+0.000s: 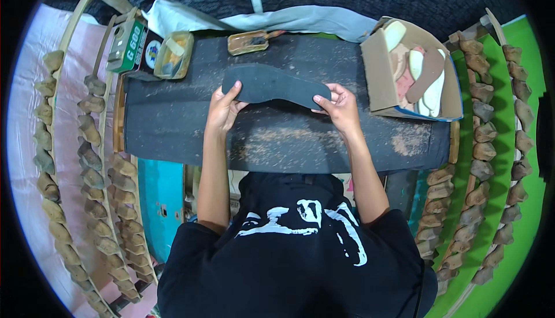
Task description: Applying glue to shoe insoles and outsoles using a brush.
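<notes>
A dark sole (276, 84) is held above the bench (277, 139), its left end gripped by the left hand (228, 103) and its right end by the right hand (337, 107), with its broad face exposed between them. The outline is judged to be already cut, but no other part is seen joined to it, and what is left to be done cannot be told; more soles (426, 75) are contained in the cardboard box (378, 78) at the right.
</notes>
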`<state>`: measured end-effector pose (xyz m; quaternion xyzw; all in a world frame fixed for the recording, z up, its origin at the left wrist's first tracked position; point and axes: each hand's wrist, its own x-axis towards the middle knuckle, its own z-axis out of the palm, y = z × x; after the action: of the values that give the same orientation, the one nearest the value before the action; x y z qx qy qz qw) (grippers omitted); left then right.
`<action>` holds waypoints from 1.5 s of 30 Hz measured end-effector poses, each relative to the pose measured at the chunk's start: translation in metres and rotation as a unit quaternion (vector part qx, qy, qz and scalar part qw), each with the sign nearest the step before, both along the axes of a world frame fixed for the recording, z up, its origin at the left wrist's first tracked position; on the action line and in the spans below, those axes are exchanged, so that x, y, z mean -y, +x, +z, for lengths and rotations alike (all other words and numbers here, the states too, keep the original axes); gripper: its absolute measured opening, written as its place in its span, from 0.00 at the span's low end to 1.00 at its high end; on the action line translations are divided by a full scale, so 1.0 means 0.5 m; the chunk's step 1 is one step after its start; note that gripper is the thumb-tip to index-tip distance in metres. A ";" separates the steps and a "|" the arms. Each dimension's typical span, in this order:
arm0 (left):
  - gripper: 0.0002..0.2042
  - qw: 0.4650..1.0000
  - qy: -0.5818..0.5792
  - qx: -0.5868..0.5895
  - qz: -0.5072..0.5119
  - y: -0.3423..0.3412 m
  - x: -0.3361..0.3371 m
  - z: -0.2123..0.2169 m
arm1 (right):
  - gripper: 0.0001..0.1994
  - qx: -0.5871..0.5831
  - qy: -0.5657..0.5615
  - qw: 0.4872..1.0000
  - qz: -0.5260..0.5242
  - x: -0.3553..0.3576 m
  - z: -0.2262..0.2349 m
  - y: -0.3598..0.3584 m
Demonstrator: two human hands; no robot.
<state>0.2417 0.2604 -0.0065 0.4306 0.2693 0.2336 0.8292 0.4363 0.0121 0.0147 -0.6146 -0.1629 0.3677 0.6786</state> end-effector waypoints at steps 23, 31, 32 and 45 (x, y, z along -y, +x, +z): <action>0.27 0.749 0.459 -0.421 -0.226 -0.263 -0.189 -0.114 | 0.12 0.171 -0.311 0.918 -0.179 -0.153 -0.208 -0.238; 0.28 0.686 0.505 -0.466 -0.240 -0.207 -0.204 -0.073 | 0.14 0.374 -0.337 0.841 -0.200 -0.178 -0.200 -0.260; 0.30 0.680 0.517 -0.462 -0.239 -0.205 -0.212 -0.077 | 0.16 0.373 -0.341 0.844 -0.183 -0.182 -0.195 -0.258; 0.25 0.655 0.442 -0.492 -0.366 -0.059 -0.292 -0.015 | 0.34 0.317 -0.277 0.892 -0.161 -0.261 -0.158 -0.149</action>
<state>0.2124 0.4063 -0.0141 0.8621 0.3233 -0.2426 0.3056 0.3615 0.1427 -0.0643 -0.8797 -0.1593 0.0691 0.4428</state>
